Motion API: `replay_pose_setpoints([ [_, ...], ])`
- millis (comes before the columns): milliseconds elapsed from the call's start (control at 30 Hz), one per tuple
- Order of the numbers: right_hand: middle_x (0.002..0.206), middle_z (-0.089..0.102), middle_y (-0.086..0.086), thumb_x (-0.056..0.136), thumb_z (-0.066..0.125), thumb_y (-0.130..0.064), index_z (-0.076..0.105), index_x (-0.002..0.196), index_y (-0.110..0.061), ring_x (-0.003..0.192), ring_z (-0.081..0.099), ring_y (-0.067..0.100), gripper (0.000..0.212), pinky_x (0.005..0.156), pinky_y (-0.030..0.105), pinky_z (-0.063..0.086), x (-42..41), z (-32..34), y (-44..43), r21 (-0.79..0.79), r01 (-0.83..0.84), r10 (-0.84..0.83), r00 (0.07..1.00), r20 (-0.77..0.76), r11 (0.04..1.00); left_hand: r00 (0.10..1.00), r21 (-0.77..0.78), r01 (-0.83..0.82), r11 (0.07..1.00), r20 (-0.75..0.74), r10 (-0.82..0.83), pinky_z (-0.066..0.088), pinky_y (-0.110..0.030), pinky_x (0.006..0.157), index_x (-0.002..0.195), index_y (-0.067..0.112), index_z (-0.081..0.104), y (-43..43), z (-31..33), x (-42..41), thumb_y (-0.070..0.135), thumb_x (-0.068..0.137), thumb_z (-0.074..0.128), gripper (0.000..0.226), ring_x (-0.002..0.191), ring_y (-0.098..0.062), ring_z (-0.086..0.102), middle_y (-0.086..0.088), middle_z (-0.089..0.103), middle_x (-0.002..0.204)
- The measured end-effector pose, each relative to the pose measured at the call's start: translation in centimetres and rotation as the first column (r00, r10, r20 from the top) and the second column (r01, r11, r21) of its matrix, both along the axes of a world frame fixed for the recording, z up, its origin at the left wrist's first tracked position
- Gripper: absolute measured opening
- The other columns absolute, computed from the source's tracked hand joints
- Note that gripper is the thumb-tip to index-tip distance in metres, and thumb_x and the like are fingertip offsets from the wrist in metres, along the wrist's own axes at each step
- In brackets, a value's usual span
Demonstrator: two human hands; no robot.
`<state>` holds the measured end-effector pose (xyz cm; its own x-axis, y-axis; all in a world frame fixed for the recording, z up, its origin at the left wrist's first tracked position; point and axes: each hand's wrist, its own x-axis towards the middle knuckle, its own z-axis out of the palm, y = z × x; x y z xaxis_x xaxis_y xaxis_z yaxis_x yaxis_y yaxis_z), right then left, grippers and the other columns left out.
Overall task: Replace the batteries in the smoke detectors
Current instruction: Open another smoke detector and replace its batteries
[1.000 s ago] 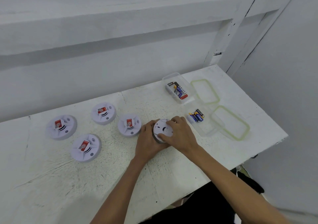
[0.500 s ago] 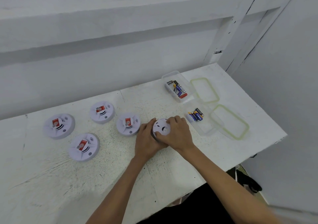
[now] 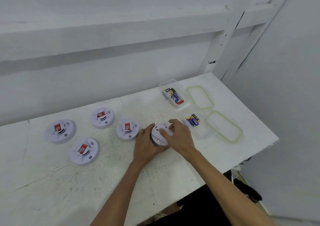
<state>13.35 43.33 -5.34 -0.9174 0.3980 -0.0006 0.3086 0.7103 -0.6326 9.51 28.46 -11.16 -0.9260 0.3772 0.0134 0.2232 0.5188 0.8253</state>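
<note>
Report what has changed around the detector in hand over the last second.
Very little. The right hand shifted its fingers slightly leftward along the far rim of the held detector. Nothing was picked up or let go. The left hand still cups its near-left side. The four other detectors, battery boxes and lids stayed put.
</note>
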Motion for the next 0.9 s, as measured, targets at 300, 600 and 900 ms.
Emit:
replay_pose_setpoints([
  [300, 0.136, 0.055, -0.003, 0.078, 0.047, 0.013, 0.052, 0.138, -0.024, 0.113, 0.058, 0.012, 0.070, 0.090, 0.026, 0.051, 4.1, -2.4, 2.5, -0.043, -0.166, 0.159, 0.979, -0.128, 0.985, 0.987, 0.158, 0.020, 0.987, -0.163, 0.006, 0.046, -0.049, 0.109, 0.133, 0.046, 0.040, 0.0, 2.1, 0.7, 0.046, 0.059, 0.097, 0.093, 0.127, -0.004, 0.046, 0.013, 0.055, 0.133],
  [600, 0.141, 0.052, -0.006, 0.089, 0.070, -0.013, 0.055, 0.139, -0.023, 0.124, 0.052, 0.010, 0.053, 0.089, 0.026, 0.054, 3.4, -3.4, 3.5, 0.085, -0.291, 0.302, 0.940, -0.159, 0.953, 1.000, 0.211, -0.016, 0.977, -0.004, 0.017, 0.051, -0.033, 0.105, 0.133, 0.069, 0.026, -0.7, 0.5, 0.3, 0.070, 0.059, 0.087, 0.095, 0.130, -0.010, 0.053, 0.010, 0.054, 0.143],
  [900, 0.090, 0.070, -0.008, 0.098, 0.058, -0.040, 0.062, 0.111, -0.021, 0.075, 0.068, 0.008, 0.023, 0.063, 0.025, 0.057, 2.5, -1.9, 2.9, -0.309, -0.090, 0.040, 0.985, -0.166, 0.947, 0.999, 0.272, -0.027, 0.962, 0.049, 0.014, 0.049, -0.030, 0.101, 0.138, 0.039, 0.048, -0.8, 0.4, 0.7, 0.046, 0.095, 0.051, 0.044, 0.118, 0.007, 0.056, 0.024, 0.061, 0.124],
])
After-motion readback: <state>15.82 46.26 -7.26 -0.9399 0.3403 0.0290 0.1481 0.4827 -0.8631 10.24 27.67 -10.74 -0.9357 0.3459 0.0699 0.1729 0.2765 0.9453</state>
